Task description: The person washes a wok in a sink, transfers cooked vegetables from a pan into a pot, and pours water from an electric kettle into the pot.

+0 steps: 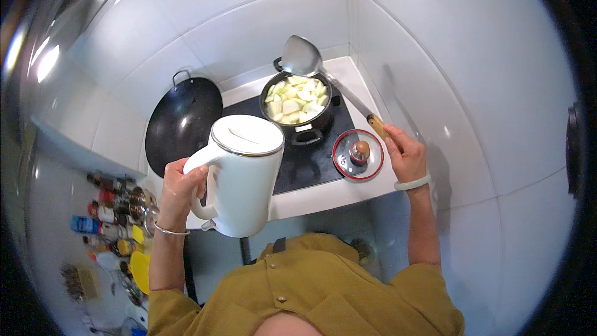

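Note:
My left hand [182,191] grips the handle of a white lidded jug [242,186], held up in front of the cooktop. My right hand [406,153] holds the wooden handle of a metal wok spatula [302,56], whose blade is raised over the back rim of a black pot [318,123]. Pale green-white vegetable pieces [296,100] fill the pot nearly to its rim. Just left of my right hand, a red-rimmed glass lid [343,168] with a knob lies at the cooktop's right edge.
A black wok [184,121] leans against the tiled wall left of the black cooktop [298,163]. The white counter [322,200] runs along the front, and a wall rises close on the right. Several bottles and jars [107,214] stand at the left.

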Demonstrator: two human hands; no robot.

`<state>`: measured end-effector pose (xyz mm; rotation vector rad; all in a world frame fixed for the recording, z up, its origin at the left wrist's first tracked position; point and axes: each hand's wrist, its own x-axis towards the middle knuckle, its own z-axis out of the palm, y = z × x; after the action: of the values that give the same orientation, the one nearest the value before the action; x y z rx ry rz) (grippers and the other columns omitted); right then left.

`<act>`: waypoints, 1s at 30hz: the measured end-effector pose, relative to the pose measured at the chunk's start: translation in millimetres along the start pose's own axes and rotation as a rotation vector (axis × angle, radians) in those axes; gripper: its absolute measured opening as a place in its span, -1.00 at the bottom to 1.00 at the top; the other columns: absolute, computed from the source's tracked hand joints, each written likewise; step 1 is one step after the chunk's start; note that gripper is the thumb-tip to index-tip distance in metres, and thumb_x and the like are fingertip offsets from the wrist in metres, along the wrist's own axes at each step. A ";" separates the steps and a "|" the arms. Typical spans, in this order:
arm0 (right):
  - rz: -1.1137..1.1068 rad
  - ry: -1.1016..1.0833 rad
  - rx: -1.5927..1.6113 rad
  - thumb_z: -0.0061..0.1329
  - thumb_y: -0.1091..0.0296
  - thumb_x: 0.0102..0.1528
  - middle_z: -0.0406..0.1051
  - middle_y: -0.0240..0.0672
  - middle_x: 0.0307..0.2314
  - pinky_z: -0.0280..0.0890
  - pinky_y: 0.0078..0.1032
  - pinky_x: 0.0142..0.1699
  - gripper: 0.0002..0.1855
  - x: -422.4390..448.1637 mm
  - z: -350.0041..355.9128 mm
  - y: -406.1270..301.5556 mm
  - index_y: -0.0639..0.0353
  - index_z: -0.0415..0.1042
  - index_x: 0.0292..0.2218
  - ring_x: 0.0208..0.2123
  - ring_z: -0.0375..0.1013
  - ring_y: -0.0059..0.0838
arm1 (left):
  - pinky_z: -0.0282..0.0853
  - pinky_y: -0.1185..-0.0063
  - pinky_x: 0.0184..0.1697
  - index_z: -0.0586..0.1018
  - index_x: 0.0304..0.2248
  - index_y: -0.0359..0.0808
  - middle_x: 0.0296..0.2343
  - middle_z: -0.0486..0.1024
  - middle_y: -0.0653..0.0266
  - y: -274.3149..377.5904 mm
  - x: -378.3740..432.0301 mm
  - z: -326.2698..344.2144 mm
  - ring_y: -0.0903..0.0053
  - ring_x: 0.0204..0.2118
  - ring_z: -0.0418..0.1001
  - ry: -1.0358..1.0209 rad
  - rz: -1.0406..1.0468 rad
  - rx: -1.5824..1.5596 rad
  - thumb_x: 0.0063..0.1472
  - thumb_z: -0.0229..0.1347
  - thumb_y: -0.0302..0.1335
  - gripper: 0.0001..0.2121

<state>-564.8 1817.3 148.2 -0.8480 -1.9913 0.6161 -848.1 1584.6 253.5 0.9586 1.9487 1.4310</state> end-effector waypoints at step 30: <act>0.050 0.045 0.023 -0.09 0.40 -0.10 0.38 -0.23 -0.53 0.27 -0.50 -0.45 -0.77 -9.2 -8.4 19.4 0.14 0.36 -0.32 -0.53 0.39 -0.32 | -0.03 0.76 -0.76 0.38 -0.69 -0.36 -0.83 0.23 0.43 13.9 122.3 20.4 0.77 -0.82 0.10 -0.172 -0.144 0.381 -0.07 0.00 -0.37 -0.78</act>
<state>-547.5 1823.7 134.2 -0.8927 -1.9235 0.6421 -903.3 1696.3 259.6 1.0407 2.1505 0.8832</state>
